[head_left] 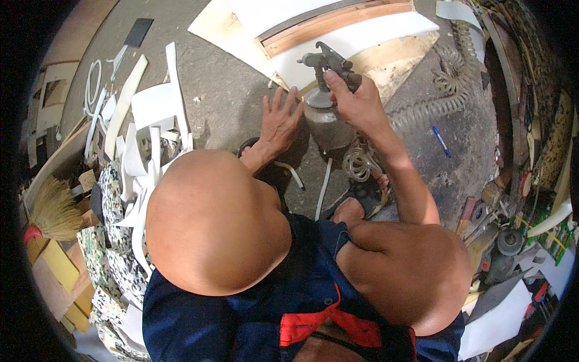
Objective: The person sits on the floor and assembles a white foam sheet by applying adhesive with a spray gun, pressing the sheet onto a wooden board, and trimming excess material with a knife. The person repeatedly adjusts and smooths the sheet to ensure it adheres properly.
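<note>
A dark spray gun [322, 59] with a metal cup [327, 128] below it stands upright over the floor, just past my feet. My right hand [360, 104] is wrapped round the gun's handle, thumb at its back. To the left of the cup, my left hand [281, 122] is held low with its fingers spread and nothing in them. Beyond both hands lies a wooden frame [338, 27] with white foam sheet [386, 27] along it. I cannot tell whether the cup rests on the floor.
A clear coiled hose [431, 108] runs along the right, near a blue pen [441, 142]. White foam strips [154, 108] and speckled foam blocks [108, 259] are heaped at left by a straw broom [55, 208]. Tools, including a grinder [508, 241], crowd the right side.
</note>
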### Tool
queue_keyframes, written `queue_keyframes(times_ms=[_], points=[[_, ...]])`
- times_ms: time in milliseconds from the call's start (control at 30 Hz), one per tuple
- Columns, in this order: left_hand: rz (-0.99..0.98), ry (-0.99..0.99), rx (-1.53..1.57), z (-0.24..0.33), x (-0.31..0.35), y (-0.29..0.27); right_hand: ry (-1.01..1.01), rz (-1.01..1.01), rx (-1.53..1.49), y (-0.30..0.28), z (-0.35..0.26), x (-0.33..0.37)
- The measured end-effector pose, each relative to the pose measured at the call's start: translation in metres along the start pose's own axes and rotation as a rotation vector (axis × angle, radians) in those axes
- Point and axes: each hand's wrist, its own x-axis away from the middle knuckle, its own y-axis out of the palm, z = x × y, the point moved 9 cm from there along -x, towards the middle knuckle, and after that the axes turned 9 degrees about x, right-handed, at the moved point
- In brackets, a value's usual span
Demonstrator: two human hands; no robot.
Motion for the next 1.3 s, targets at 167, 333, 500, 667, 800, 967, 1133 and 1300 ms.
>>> queue_keyframes(times_ms=[167, 333, 500, 667, 800, 967, 1133, 1300], points=[[0.021, -0.016, -0.070, -0.007, 0.008, 0.003, 0.049, -0.114, 0.027, 0.020, 0.004, -0.002], [0.070, -0.023, -0.036, -0.012, 0.013, -0.001, 0.014, -0.118, 0.098, 0.025, -0.003, -0.006], [0.114, -0.032, -0.031, -0.014, 0.011, -0.006, -0.075, -0.029, 0.101, 0.023, -0.014, -0.007], [0.077, -0.053, -0.061, -0.015, 0.010, -0.004, -0.052, -0.066, 0.050, 0.028, -0.013, -0.009], [0.074, -0.060, -0.022, -0.016, 0.010, -0.004, -0.079, -0.056, 0.035, 0.025, -0.016, -0.008], [0.088, -0.063, -0.016, -0.016, 0.011, -0.004, -0.069, 0.008, 0.091, 0.013, -0.015, -0.004], [0.137, -0.009, -0.004, -0.009, 0.009, -0.006, -0.047, -0.037, 0.035, 0.005, -0.008, -0.005], [0.173, 0.069, -0.017, 0.007, 0.002, -0.011, -0.110, -0.045, 0.079, -0.010, -0.009, 0.000]])
